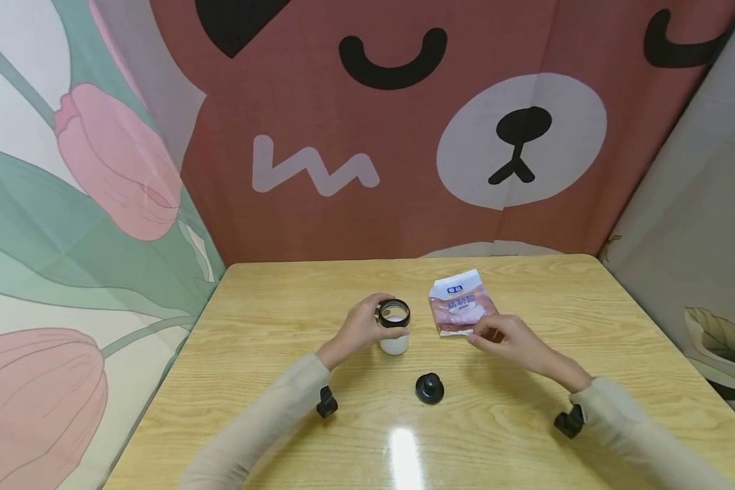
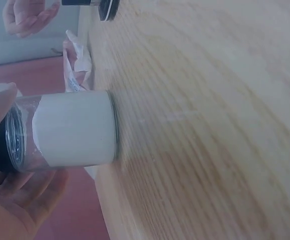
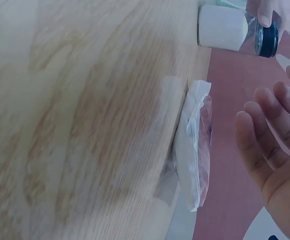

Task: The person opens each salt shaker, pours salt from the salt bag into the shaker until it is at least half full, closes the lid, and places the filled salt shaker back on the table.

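Note:
A glass jar point(image 1: 395, 344) with a black collar round its open mouth stands upright on the table, filled most of the way with white contents. My left hand point(image 1: 365, 325) grips it by the collar, thumb on the near side; the left wrist view shows the jar point(image 2: 74, 130) close up. Behind and to the right lies a pink and white plastic packet point(image 1: 462, 305). Just over the packet's near right corner hovers my right hand point(image 1: 511, 342), fingers loosely bent and holding nothing. In the right wrist view, a gap separates these fingers point(image 3: 257, 150) from the packet point(image 3: 189, 145).
A round black lid point(image 1: 429, 388) with a knob on top lies on the wooden table point(image 1: 269, 408), nearer than the jar. Printed cloth point(image 1: 318, 224) hangs along the table's back edge and at both sides. Each wrist carries a small black camera point(image 1: 327, 403).

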{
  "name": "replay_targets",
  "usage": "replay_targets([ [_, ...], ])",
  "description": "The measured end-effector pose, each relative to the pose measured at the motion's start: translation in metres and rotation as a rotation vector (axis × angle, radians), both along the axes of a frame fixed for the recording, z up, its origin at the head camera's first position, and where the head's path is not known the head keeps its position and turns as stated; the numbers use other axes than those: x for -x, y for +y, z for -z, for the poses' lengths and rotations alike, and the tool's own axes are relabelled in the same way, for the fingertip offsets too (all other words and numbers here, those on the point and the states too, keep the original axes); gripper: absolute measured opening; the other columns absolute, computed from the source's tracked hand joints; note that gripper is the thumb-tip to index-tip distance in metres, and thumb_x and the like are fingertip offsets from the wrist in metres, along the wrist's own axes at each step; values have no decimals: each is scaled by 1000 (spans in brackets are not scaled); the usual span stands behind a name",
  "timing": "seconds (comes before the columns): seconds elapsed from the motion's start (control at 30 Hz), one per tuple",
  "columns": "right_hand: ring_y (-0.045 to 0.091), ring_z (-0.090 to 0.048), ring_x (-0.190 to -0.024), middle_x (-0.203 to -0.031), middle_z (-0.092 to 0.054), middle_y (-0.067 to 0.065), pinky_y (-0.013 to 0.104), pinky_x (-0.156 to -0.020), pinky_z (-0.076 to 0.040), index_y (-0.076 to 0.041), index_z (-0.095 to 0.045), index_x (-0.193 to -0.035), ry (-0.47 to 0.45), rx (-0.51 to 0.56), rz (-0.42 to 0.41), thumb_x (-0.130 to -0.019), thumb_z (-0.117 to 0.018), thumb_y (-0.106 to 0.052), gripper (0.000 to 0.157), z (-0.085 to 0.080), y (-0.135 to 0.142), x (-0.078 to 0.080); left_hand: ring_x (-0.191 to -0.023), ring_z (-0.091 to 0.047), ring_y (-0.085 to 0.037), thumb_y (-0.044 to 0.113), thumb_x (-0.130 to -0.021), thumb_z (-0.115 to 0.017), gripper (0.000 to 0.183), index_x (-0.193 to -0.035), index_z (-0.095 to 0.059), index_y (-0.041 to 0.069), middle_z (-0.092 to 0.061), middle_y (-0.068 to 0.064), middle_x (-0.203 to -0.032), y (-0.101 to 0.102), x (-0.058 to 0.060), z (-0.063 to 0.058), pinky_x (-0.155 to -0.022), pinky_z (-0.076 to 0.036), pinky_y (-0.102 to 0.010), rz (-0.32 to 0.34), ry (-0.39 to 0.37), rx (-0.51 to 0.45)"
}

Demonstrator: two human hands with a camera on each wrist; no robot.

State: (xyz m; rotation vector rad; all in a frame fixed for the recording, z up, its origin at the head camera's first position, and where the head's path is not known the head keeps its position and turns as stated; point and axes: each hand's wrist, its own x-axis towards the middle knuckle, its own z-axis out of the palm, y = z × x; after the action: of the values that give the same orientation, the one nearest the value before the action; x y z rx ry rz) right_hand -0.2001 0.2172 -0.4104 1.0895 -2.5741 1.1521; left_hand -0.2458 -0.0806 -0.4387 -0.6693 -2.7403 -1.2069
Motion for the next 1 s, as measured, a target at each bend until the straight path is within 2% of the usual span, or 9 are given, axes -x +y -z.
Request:
replay_targets([
  [0.23,12,-57,-62,-71,-60,-1,27,-53,-50,-10,-63,-78,24,19,-61,-79,-65,-3,7,0,-8,-4,-94,-54,-18,50,-61,-74,72,-120,-49,18,-54,3,-108,0,-1,1,-72,-46,-27,-10,-7,1],
  [0.4,12,-57,-63,-73,-60,-1,27,-53,-50,-10,-63,-80,79,81,-164,-76,-68,0,12,15,-10,2,-96,-53,-16,53,-61,-73,72,-120,-48,19,-53,5,-109,0,-2,0,-74,-46,-29,-12,-7,10],
  [0.47,12,-56,-67,-77,-59,-3,27,-56,-50,-13,-62,-83,103,67,-184,-76,-68,-3,13,25,-10,5,-97,-53,-15,52,-62,-73,71,-121,-48,20,-53,5,-110,1,-2,0,-75,-46,-30,-12,-8,16],
  [0.6,12,-55,-76,-85,-58,-6,28,-63,-49,-15,-61,-90,104,-30,-195,-79,-68,-17,13,42,-11,9,-98,-52,-16,50,-63,-73,70,-121,-48,19,-52,5,-111,1,-2,0,-75,-45,-30,-13,-6,19],
  [0.77,16,-57,-84,-92,-60,-1,30,-70,-49,-12,-60,-97,40,-98,-236,-80,-67,-23,22,46,-21,5,-97,-53,-17,51,-62,-73,71,-120,-49,18,-53,4,-112,1,-1,1,-73,-46,-28,-16,15,21],
  [1.0,16,-57,-84,-97,-59,1,28,-71,-49,-12,-60,-102,49,-120,-299,-78,-69,-28,31,48,-36,1,-99,-53,-19,49,-62,-74,70,-120,-49,18,-53,4,-113,1,-1,3,-73,-46,-27,-22,23,7],
])
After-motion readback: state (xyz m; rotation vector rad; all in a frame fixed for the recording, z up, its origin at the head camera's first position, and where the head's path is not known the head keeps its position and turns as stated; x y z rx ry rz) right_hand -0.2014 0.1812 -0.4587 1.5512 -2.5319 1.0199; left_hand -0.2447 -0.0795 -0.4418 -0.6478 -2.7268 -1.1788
